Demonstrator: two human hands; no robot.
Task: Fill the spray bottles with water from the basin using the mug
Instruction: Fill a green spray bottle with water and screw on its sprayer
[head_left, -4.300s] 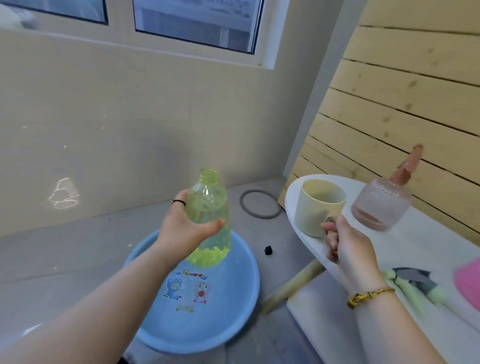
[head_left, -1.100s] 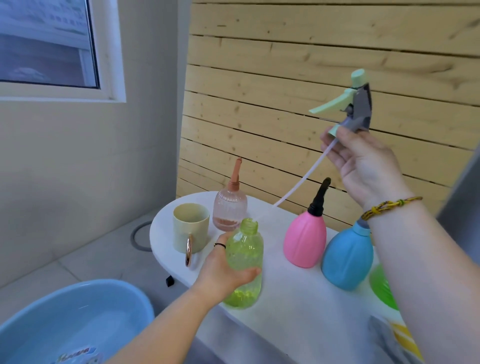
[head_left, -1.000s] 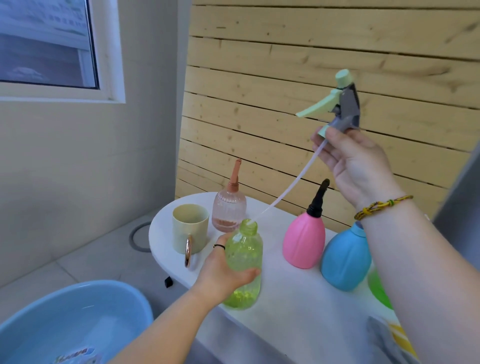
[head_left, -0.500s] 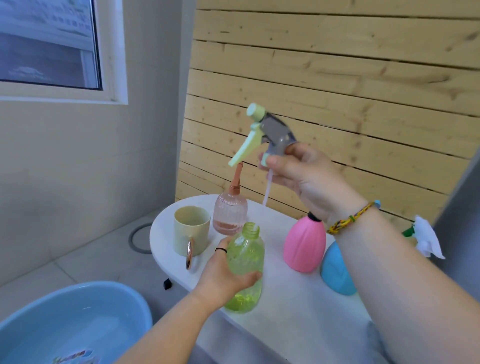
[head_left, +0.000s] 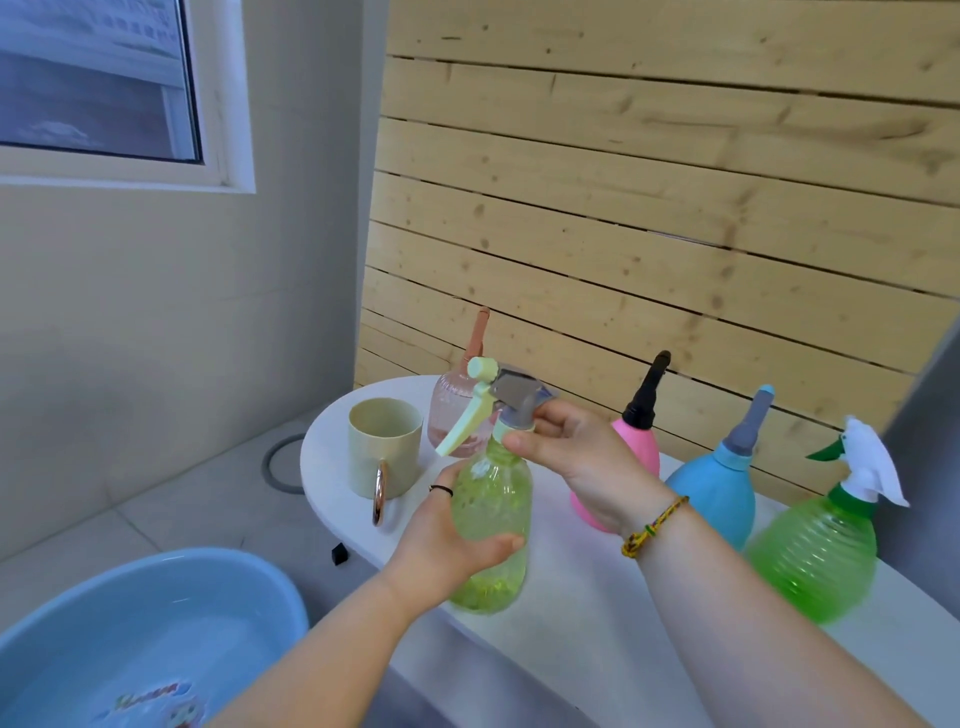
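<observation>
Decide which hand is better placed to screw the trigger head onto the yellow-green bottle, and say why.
Right. The right hand pinches the trigger head at its collar with its fingers, atop the yellow-green bottle, so it can likely twist. The left hand grips the bottle's body, steadying it.

A home utility corner, by the look of a balcony or wash area: grey floor tiles (head_left: 171, 499) with a round drain ring (head_left: 267, 462), a plain beige wall (head_left: 156, 312) under a white-framed window (head_left: 93, 78), and a pine plank wall (head_left: 649, 208). A white tabletop (head_left: 582, 623) carries coloured plastic spray bottles (head_left: 810, 561) and a mug (head_left: 384, 452). A blue basin (head_left: 270, 587) of water sits on the floor.
</observation>
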